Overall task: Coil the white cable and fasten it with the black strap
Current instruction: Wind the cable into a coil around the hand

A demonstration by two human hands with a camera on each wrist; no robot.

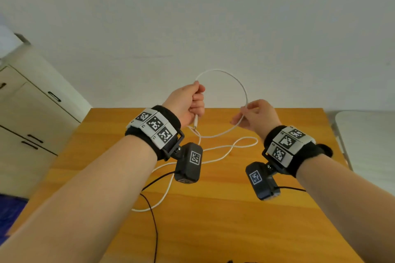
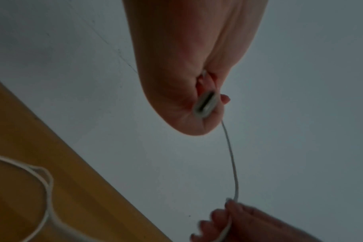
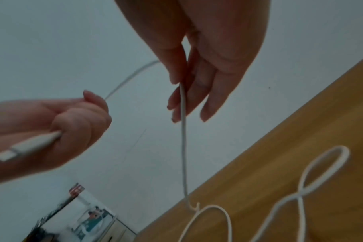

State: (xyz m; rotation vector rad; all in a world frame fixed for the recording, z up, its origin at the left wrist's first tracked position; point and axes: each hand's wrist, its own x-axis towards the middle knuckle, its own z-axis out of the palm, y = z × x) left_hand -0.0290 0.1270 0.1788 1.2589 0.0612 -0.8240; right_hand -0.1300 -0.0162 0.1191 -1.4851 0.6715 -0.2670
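A thin white cable [image 1: 226,73] arches in the air between my two hands, raised above the wooden table [image 1: 235,209]. My left hand [image 1: 192,102] is a fist round the cable near its end, and the white plug [image 1: 195,123] pokes out below the fist; the plug [image 3: 27,147] shows sideways in the right wrist view and end-on [image 2: 204,104] in the left wrist view. My right hand [image 1: 254,114] pinches the cable [image 3: 183,131] between thumb and fingers. The rest of the cable [image 1: 230,149] lies in loose loops on the table. No black strap is in view.
A black wire [image 1: 152,220] from the wrist camera trails over the table's near part. Cream cabinets [image 1: 27,113] stand at the left and a pale chair or surface [image 1: 367,134] at the right. A plain wall [image 1: 213,17] lies behind the table's far edge.
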